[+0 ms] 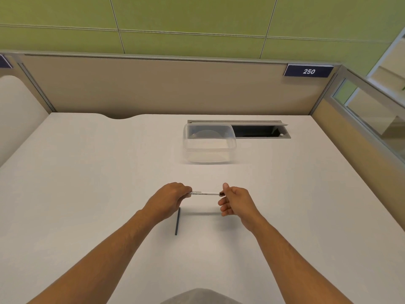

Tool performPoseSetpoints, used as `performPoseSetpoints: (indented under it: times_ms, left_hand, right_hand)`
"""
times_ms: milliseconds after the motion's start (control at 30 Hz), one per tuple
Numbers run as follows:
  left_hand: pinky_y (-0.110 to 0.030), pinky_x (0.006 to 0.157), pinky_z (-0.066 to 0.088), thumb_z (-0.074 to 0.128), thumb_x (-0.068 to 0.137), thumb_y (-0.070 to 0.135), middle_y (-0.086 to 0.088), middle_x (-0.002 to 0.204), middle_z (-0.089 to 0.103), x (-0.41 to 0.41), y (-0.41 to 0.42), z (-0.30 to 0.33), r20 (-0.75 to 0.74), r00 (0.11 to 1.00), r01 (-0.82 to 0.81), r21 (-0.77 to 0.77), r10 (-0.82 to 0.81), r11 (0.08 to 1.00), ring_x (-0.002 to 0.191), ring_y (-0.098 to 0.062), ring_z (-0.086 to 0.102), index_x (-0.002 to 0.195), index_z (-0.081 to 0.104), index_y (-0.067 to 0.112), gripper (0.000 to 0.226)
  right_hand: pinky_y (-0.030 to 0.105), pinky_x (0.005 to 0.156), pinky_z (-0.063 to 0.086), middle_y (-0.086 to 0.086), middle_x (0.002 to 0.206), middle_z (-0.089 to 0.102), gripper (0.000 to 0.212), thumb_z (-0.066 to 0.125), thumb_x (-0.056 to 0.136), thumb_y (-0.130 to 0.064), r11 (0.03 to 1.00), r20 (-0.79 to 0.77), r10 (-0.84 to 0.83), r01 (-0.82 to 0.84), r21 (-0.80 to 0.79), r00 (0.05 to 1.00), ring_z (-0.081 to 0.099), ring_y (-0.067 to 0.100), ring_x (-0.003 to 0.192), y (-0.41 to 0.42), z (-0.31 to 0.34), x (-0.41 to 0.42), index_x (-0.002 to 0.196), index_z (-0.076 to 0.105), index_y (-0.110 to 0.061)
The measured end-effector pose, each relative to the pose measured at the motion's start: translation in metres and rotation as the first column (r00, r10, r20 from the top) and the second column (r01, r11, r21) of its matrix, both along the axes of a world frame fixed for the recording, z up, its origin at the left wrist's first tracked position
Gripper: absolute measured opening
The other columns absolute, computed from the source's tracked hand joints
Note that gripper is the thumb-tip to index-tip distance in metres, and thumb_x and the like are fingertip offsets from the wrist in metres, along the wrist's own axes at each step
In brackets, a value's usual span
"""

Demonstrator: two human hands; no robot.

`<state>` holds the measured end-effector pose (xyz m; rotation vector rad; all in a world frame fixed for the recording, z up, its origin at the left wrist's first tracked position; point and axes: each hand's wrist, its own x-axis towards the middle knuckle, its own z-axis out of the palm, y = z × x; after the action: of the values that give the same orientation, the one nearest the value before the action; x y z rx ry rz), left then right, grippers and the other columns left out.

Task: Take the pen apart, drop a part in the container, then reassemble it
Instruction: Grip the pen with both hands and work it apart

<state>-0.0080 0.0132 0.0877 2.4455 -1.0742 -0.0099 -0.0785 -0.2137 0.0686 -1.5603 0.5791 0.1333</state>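
I hold a white pen barrel [206, 193] level above the white desk [87, 183], stretched between both hands. My left hand [168, 199] grips its left end. My right hand [235, 201] pinches the dark piece at its right end between thumb and forefinger. A thin dark rod, the pen's inner part [177, 221], lies loose on the desk just below my left hand. A clear plastic container [209, 143] stands open farther back, right of centre, with nothing visible inside.
A rectangular cable opening with a raised flap [260, 131] sits in the desk behind and to the right of the container. Beige partition walls enclose the desk at the back and on both sides.
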Motion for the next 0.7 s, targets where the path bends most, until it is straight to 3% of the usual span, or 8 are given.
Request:
performPoseSetpoints:
  times_ms: [100,233,333,433,567,700]
  left_hand:
    - [-0.039,0.064,0.044,0.049,0.096,0.014,-0.014,0.075,0.061,0.0002,-0.0002,0.0004,0.000,1.000,0.006,0.006,-0.006,1.000,0.070,-0.031,0.052,0.093,0.061,0.005,0.015]
    - [-0.038,0.065,0.044,0.049,0.096,0.014,-0.014,0.077,0.062,-0.0012,-0.0005,-0.0001,-0.007,1.000,0.003,0.000,-0.003,1.000,0.071,-0.030,0.052,0.094,0.062,0.005,0.015]
    - [-0.036,0.065,0.042,0.049,0.096,0.014,-0.014,0.076,0.061,-0.0014,-0.0003,-0.0002,-0.012,1.000,-0.004,-0.005,0.004,1.000,0.071,-0.030,0.052,0.092,0.061,0.005,0.015]
    - [-0.035,0.065,0.040,0.049,0.095,0.013,-0.014,0.076,0.061,-0.0011,0.0000,-0.0002,-0.010,1.000,-0.006,-0.008,0.006,1.000,0.071,-0.030,0.051,0.093,0.061,0.005,0.015]
    - [-0.034,0.064,0.039,0.049,0.095,0.012,-0.013,0.076,0.061,0.0000,-0.0004,-0.0007,-0.009,1.000,-0.006,-0.010,0.006,1.000,0.071,-0.030,0.051,0.094,0.061,0.006,0.014]
    - [-0.031,0.064,0.037,0.050,0.095,0.011,-0.013,0.076,0.061,0.0009,-0.0016,-0.0014,-0.007,1.000,-0.002,-0.011,0.001,1.000,0.070,-0.029,0.051,0.093,0.061,0.006,0.013]
  right_hand:
    - [0.032,0.053,0.056,0.009,0.066,0.069,0.036,0.060,0.096,-0.035,0.998,0.015,0.042,-0.042,-0.038,0.999,0.062,0.020,0.053,-0.0002,-0.0005,-0.0027,0.080,0.067,-0.004]
    - [0.033,0.061,0.059,0.015,0.074,0.070,0.010,0.062,0.092,-0.003,0.999,0.144,0.022,-0.016,-0.043,0.989,0.068,0.020,0.061,-0.0004,-0.0004,-0.0038,0.084,0.067,-0.005]
    - [0.031,0.066,0.061,0.015,0.078,0.068,0.012,0.062,0.087,0.006,1.000,0.186,-0.007,0.007,0.004,0.982,0.071,0.020,0.068,0.0002,0.0001,-0.0047,0.086,0.068,-0.005]
    - [0.032,0.067,0.061,0.013,0.082,0.069,0.005,0.069,0.087,-0.002,0.996,0.170,-0.023,0.008,0.088,0.985,0.072,0.020,0.073,-0.0001,0.0015,-0.0064,0.091,0.070,-0.004]
    - [0.033,0.058,0.058,0.008,0.074,0.070,0.035,0.066,0.092,-0.038,0.996,0.042,-0.035,0.032,0.079,0.999,0.066,0.020,0.060,0.0015,0.0043,-0.0025,0.089,0.070,-0.003]
    - [0.030,0.050,0.054,0.007,0.064,0.066,0.042,0.058,0.096,-0.041,0.999,-0.004,-0.017,0.017,0.039,1.000,0.059,0.019,0.049,0.0022,0.0040,-0.0005,0.082,0.068,-0.003]
